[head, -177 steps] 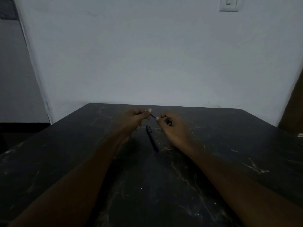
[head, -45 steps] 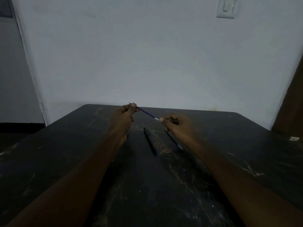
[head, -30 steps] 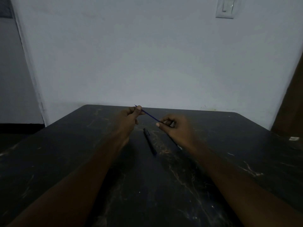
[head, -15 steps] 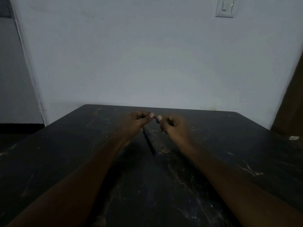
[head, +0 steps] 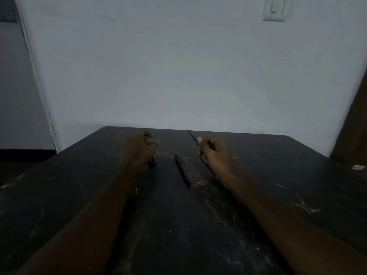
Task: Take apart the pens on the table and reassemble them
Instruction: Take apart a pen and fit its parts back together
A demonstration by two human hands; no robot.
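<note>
My right hand (head: pixel 213 152) is closed around a thin blue pen part (head: pixel 191 135). Its pointed end sticks up and to the left past my thumb, and its lower end shows just under the hand. My left hand (head: pixel 140 148) hovers over the table to the left with its fingers loosely curled and nothing seen between them. A small blue pen piece (head: pixel 153 164) lies on the table just below that hand. A whole dark pen (head: pixel 182 170) lies between my hands on the black table (head: pixel 178 225), pointing away from me.
The scratched table reaches back to a pale wall (head: pixel 188 76). A light switch (head: pixel 275 7) is mounted high on the wall at the right. A small white object (head: pixel 358 167) sits off the table's right edge.
My hands were together half a second ago and have now moved apart. The left hand let go of the thin blue part, which stays in my right hand.
</note>
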